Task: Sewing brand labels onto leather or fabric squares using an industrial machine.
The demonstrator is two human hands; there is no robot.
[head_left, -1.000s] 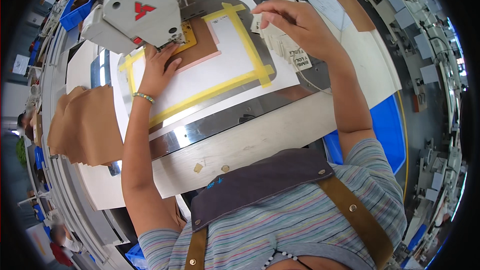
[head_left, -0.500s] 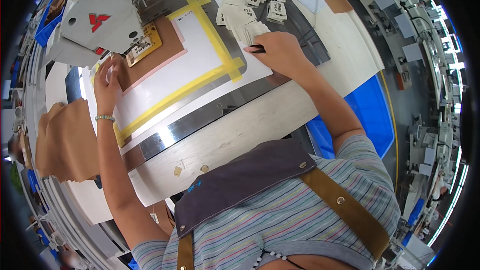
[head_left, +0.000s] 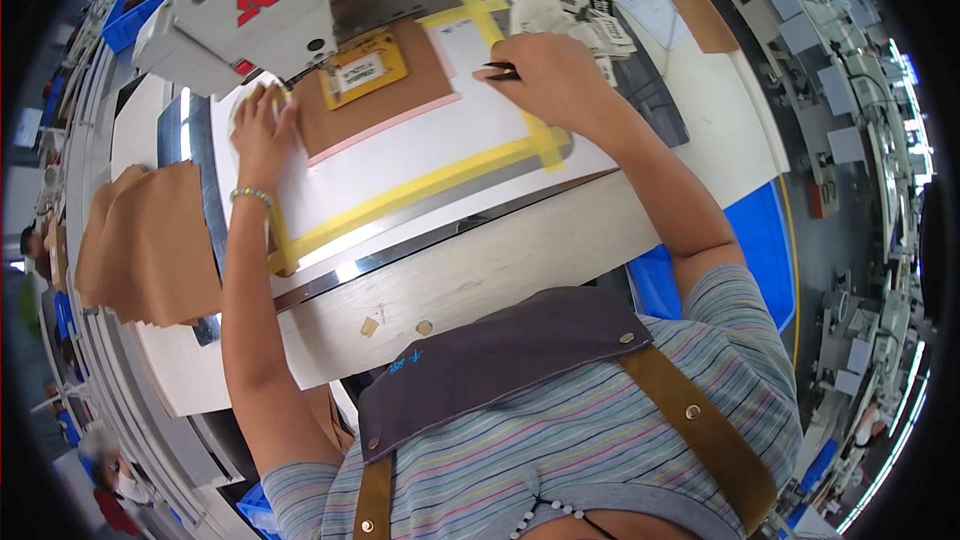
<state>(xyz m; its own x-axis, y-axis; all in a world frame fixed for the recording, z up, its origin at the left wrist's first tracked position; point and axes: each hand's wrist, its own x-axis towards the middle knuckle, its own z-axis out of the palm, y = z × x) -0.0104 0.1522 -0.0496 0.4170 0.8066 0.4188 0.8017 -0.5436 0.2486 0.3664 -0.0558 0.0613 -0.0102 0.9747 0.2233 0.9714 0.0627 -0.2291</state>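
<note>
My left hand (head_left: 264, 140) lies with its fingers stretched out on the white sheet, at the left edge of a brown panel (head_left: 385, 110). On that panel rests a yellow template (head_left: 400, 70) with a pale printed label (head_left: 360, 73) in its window, close to the head of a white sewing machine (head_left: 240, 0). My right hand (head_left: 560, 80) is closed round black tweezers (head_left: 503, 71), whose tips point left over the white sheet, right of the panel. Behind that hand lies a pile of white and black labels (head_left: 550, 2), partly hidden by it.
Yellow tape (head_left: 420, 198) frames the white sheet. A stack of brown pieces (head_left: 150, 245) hangs at the left table edge. A blue bin (head_left: 755, 250) stands low on the right. Papers and a brown piece (head_left: 697, 13) lie at the far right.
My right hand with the tweezers has moved away from the label pile toward the brown panel. My left hand stays by the panel's left edge. The whole view has shifted and turned slightly.
</note>
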